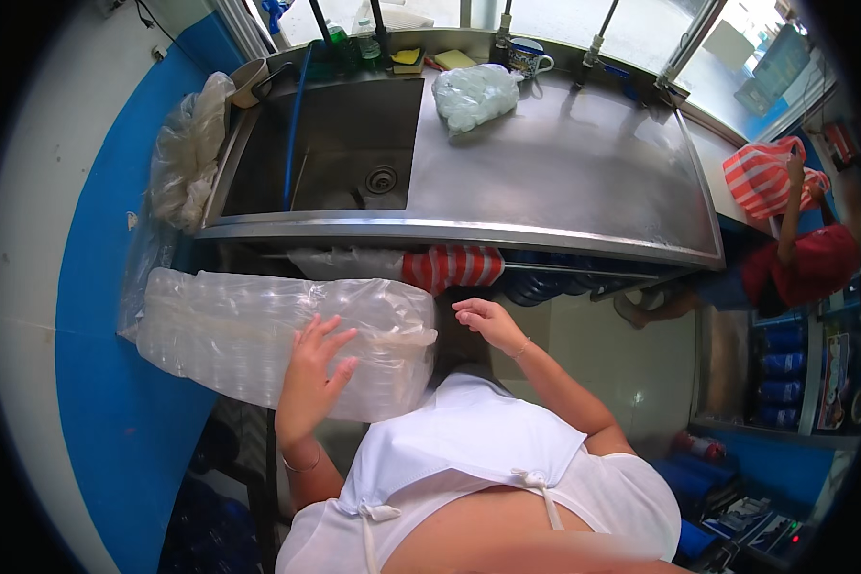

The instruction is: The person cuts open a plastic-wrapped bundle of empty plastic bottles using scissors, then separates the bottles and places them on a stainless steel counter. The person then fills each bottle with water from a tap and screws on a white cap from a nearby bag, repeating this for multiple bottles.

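A large clear plastic bag (pixel 215 325) of what look like empty clear bottles lies lengthwise in front of the sink counter. My left hand (pixel 318 373) rests flat on top of it toward its right half, fingers spread, gripping nothing. Just past the bag's right end is my right hand (pixel 488 323), its fingers loosely bent and pointing left. I see nothing in it, and a small gap appears between it and the bag. The bag's gathered end (pixel 416 337) faces my right hand.
Behind is a steel counter (pixel 584 163) with a sink (pixel 340 143); a tied plastic bag (pixel 474 96) and a mug (pixel 528 57) stand on it. Red-striped cloth (pixel 450 268) hangs below. Another person (pixel 799 263) at far right handles a striped bag (pixel 765 177).
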Tool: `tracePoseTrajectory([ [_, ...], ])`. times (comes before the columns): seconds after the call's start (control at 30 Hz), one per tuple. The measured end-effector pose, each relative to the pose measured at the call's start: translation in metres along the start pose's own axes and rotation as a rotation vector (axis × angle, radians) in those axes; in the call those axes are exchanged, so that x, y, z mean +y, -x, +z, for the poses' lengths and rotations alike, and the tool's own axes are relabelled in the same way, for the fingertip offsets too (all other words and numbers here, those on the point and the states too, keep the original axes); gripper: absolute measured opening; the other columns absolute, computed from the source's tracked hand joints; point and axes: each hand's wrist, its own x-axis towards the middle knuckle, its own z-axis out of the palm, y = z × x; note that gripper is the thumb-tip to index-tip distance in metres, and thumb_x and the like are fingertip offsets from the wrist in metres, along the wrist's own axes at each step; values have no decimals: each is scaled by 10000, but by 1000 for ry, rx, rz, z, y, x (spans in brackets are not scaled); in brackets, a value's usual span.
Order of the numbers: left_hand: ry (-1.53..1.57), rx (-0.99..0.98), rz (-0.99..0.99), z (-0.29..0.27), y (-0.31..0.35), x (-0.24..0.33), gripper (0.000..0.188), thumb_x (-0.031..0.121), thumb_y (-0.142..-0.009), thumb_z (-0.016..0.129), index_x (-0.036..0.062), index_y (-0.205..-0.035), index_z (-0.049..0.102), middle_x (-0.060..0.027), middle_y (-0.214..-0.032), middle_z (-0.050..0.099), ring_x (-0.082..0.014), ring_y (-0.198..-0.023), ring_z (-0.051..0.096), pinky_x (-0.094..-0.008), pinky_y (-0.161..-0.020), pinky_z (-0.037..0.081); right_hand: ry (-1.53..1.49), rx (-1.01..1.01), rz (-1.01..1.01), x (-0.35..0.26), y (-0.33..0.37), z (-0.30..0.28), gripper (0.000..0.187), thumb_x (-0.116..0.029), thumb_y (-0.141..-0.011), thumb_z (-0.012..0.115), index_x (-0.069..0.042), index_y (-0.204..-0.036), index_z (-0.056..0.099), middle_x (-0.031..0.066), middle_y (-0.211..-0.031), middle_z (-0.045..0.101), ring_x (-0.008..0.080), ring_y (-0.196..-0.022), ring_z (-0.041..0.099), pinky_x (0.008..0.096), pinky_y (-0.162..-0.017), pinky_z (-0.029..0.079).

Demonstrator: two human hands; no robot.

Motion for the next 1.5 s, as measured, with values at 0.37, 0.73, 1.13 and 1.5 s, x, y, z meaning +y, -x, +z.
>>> tracePoseTrajectory([
  [0.37,68,245,-160,18,-9,35,374,164,-869,630,45,-1223,653,-200,-1401,530,-411,-1382,397,-462,-1149,283,790,229,-768,-150,-134,-133,392,-84,-827,712,-131,-1210,641,173,-1284,523,311,-1050,618,357,-863,540],
  [0.73,-129,459,-518,72,-94,98,394,139,-871,635,47,-1254,623,-186,-1513,386,-424,-1428,283,-498,-1146,275,1474,302,-424,-259,-340,-221,707,-568,-793,685,-358,-1436,479,135,-1589,255,479,-1463,123,717,-1113,118],
  [1.13,-218,320,-937,76,-102,57,450,186,-915,628,47,-1337,556,-216,-1543,317,-415,-1408,308,-483,-1139,289,1293,765,-381,-122,-119,-394,531,-307,-792,728,-258,-1306,608,134,-1473,432,408,-1407,324,625,-1100,236],
  [1.5,-215,302,-895,74,-120,39,464,273,-943,598,27,-1334,554,-250,-1485,395,-410,-1354,388,-450,-1121,313,1256,1062,-123,-76,0,-496,573,-233,-780,729,-218,-1333,578,138,-1508,382,427,-1437,259,667,-1121,181],
])
